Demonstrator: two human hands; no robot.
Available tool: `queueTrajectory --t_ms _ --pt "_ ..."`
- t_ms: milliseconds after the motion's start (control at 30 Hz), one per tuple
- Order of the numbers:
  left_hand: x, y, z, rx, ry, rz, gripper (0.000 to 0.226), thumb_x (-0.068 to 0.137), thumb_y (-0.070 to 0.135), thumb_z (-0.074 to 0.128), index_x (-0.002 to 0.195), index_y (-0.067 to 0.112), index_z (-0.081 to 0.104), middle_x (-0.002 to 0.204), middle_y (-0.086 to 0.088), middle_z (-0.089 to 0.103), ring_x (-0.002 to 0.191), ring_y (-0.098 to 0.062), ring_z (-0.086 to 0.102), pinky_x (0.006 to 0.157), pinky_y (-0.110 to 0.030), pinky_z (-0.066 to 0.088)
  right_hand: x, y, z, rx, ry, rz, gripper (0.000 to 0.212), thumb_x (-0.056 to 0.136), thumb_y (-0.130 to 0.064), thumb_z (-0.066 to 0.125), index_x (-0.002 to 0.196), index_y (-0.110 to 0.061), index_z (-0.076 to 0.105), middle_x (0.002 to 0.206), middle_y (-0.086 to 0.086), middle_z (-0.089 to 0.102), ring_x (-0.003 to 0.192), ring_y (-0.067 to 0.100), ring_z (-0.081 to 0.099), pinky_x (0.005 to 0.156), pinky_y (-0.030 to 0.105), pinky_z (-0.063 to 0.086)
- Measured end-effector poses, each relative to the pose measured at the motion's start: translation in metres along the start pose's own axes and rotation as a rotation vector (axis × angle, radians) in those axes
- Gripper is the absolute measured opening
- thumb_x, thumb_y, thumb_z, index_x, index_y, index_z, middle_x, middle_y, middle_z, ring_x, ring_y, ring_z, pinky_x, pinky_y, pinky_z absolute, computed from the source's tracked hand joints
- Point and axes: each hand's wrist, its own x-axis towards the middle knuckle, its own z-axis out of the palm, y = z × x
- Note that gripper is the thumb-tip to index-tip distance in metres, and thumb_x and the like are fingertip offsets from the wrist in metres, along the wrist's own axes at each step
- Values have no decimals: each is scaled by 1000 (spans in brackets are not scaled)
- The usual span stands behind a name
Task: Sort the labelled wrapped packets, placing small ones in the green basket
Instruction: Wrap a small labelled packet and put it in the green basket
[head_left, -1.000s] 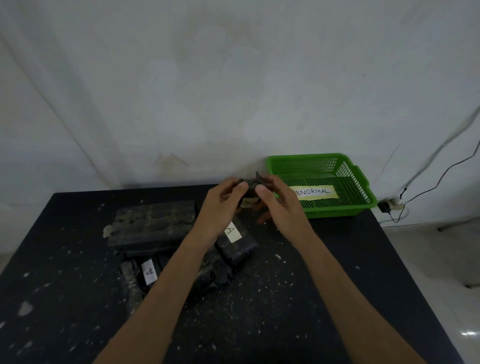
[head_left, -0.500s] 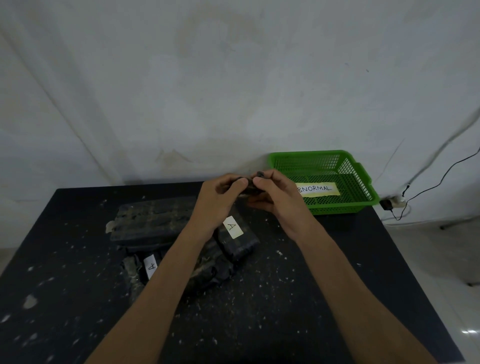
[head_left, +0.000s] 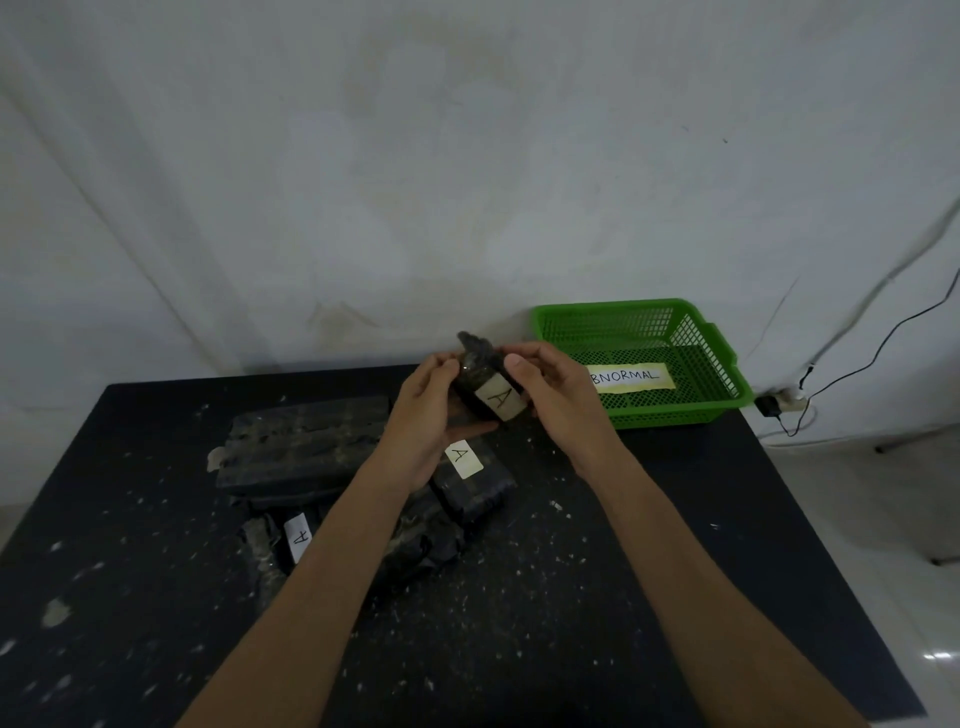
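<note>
A: Head view, hands?
B: Left hand (head_left: 434, 410) and right hand (head_left: 550, 387) both grip a small packet (head_left: 485, 387), label "A" up, held above the table (head_left: 571, 597).
A: Basket?
B: Green basket (head_left: 670, 410) just right of the packet, rear right corner.

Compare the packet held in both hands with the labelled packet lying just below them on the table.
The held packet is raised off the table, gripped by the left hand and right hand; the lying packet rests untouched. The held packet looks smaller and its end is bunched. Both are dark-wrapped with a pale label marked A.
</note>
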Motion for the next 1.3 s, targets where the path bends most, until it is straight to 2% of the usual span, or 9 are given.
queueTrajectory --t_ms 100,200,267,367,533,767,1000,1133,1300 --pt "1 3 0 -186 11 -31 24 108 14 37 124 10 54 120 -21 65 98 -34 71 75 -47 63 3 8 -5 -198 69 -28 23 97 -31 66 116 -17 72 108 -8 69 89 -14 59 76 8 47" --pt "2 2 -1 -189 9 5 38 105 7 37 135 28 49 108 -15 68 95 -32 72 76 -48 62 0 12 -10 -107 9 144 26 98 -42 63 117 -26 67 114 -7 67 105 4 63 83 30 60" --pt "3 0 -1 -79 7 64 44 107 10 35 141 36 46 115 -15 65 102 -32 70 76 -45 62 -3 8 -10 -34 -13 180 21 99 -37 64 116 -24 66 113 -2 65 104 17 66 68 36 64" --pt "3 -3 1 37 5 100 31 108 22 40 133 25 58 127 -18 59 112 -32 67 78 -40 61 -5 4 -10 -12 52 81 16 97 -27 67 111 -18 66 106 -2 65 97 16 68 62 34 63" --pt "2 -5 9 56 56 87 28 99 27 60 115 4 59 115 -19 64 106 -29 69 75 -36 62 -6 1 -13 14 61 -35 15 96 -19 70 110 -13 68 104 0 68 94 12 69 65 28 61" --pt "7 0 12 50 68 99 13 94 8 64 86 9 54 99 -18 61 94 -30 67 78 -38 62 -8 -3 -11 15 86 -140 16 94 -5 66 109 -10 64 103 -5 65 94 2 62 81 16 49" --pt "7 -2 9 109 52 160 12 96 14 63 97 5 56 103 -21 62 94 -26 69 73 -33 61 -4 -4 -11 18 80 -142 14 96 -8 65 110 -8 64 103 -2 65 93 4 62 79 19 52" --pt "3 -2 1 103 -32 146 25 98 18 61 116 2 60 110 -13 66 98 -21 70 72 -33 62 -3 -3 -14 122 65 35 16 101 -23 61 111 -10 64 106 10 67 88 13 69 58 32 61" --pt "3 1 -3 134 23 201 16 96 17 64 111 11 67 107 -8 68 94 -19 70 70 -33 62 -2 2 -14 209 -30 131 20 99 -15 65 118 -20 66 116 13 65 100 21 70 67 40 64"
